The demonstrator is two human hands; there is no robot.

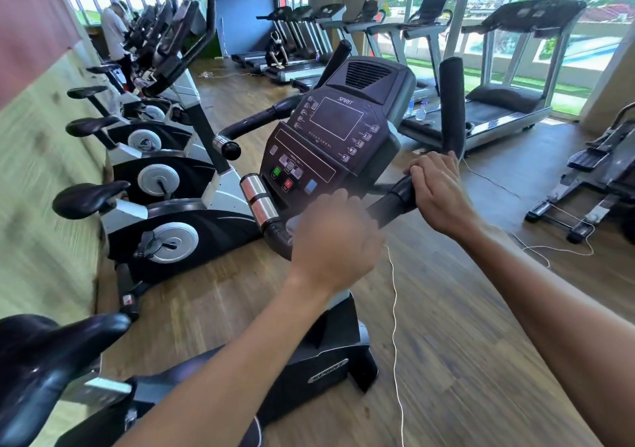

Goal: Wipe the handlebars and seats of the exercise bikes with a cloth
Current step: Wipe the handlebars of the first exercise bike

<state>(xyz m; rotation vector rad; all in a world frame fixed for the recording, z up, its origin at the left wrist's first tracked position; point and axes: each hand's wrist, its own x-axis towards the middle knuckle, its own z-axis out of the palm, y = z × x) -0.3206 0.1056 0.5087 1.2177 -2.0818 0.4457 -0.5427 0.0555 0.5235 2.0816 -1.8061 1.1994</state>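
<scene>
A: Where is the cloth [296, 222]?
B: Pale, bunched under the left hand [335, 240], against the left handlebar [275, 232] just below its chrome sensors [258, 198]; the hand is blurred, fingers curled over it.
A: The right hand [438, 195]?
B: Wrapped round the right handlebar [395, 202] beside the console [335, 134]; the seat [44, 360] sits at lower left.

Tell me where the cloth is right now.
In the head view the pale cloth sits under the left hand, against the left handlebar, just below the console.
</scene>
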